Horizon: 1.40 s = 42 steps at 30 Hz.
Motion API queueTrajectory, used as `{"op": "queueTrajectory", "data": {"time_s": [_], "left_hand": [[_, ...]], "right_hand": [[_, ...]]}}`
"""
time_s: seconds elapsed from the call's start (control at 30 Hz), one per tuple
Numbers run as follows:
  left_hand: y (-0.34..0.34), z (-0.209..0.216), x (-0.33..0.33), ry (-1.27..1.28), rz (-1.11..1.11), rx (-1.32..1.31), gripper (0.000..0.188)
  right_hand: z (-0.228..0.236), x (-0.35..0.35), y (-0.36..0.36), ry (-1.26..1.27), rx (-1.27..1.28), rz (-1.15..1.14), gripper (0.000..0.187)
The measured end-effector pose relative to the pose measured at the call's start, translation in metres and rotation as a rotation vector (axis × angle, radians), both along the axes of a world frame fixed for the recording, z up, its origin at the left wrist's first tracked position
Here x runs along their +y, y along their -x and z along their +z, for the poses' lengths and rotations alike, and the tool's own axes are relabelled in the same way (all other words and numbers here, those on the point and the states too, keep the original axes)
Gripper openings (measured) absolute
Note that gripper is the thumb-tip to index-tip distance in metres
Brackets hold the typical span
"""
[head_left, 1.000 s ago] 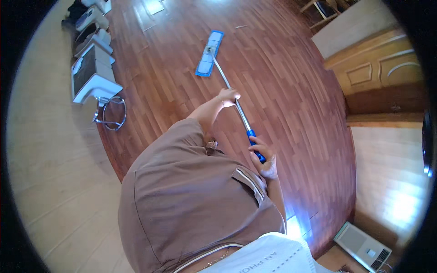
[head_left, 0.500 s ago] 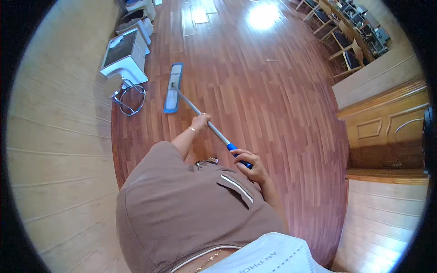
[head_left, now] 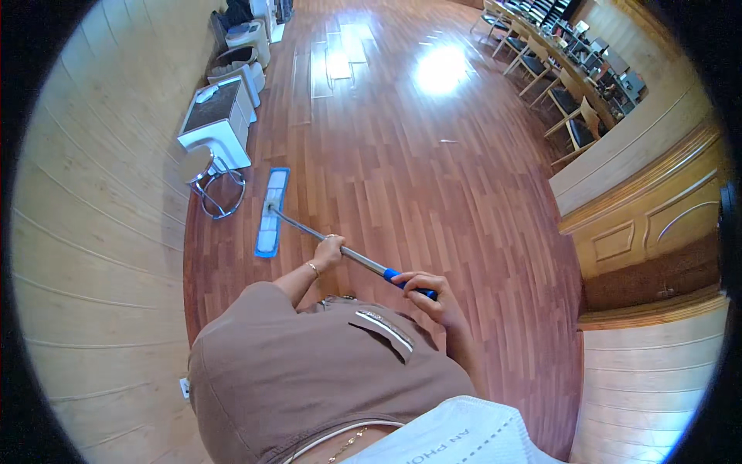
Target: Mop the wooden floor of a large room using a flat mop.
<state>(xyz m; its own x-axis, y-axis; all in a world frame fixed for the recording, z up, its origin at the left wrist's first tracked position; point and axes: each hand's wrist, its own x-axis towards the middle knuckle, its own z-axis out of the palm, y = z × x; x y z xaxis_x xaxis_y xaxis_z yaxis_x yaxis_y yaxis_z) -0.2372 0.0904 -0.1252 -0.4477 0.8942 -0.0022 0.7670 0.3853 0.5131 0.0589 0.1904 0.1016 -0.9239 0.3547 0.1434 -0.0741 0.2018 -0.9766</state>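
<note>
A flat mop with a long white and blue head lies on the wooden floor, ahead of me and to the left. Its metal pole slants back from the head toward my body. My left hand is wrapped round the middle of the pole, a bracelet on its wrist. Higher up, my right hand closes round the blue grip at the pole's end. Both arms are bent in front of my brown shirt.
At the left wall stand a round stool with chrome legs and a white cabinet with a dark top. Chairs line a long desk at the far right. A wooden door is nearer on the right.
The mop head is closer to me and slightly further left, and the pole lies at a flatter angle. My left hand has come nearer and left with it; both hands keep their hold.
</note>
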Motion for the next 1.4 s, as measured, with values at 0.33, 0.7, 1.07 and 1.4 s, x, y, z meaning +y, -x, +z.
{"op": "queueTrajectory", "data": {"time_s": [0.33, 0.7, 1.07, 1.4], "left_hand": [[-0.056, 0.074, 0.042, -0.178, -0.162, -0.142, 0.011], [-0.074, 0.18, 0.018, -0.21, -0.585, -0.552, 0.046], [-0.067, 0.374, -0.107, -1.01, -0.701, -0.221, 0.062], [-0.064, 0.361, -0.113, -1.107, -0.399, 0.002, 0.017]], "right_hand": [[0.131, -0.004, -0.026, -0.307, 0.138, 0.068, 0.03], [0.143, -0.025, 0.033, -0.625, 0.515, 0.204, 0.03], [0.068, -0.021, 0.124, -0.498, 0.505, 0.31, 0.037], [-0.161, 0.026, 0.154, -0.35, -0.091, 0.066, 0.019]]}}
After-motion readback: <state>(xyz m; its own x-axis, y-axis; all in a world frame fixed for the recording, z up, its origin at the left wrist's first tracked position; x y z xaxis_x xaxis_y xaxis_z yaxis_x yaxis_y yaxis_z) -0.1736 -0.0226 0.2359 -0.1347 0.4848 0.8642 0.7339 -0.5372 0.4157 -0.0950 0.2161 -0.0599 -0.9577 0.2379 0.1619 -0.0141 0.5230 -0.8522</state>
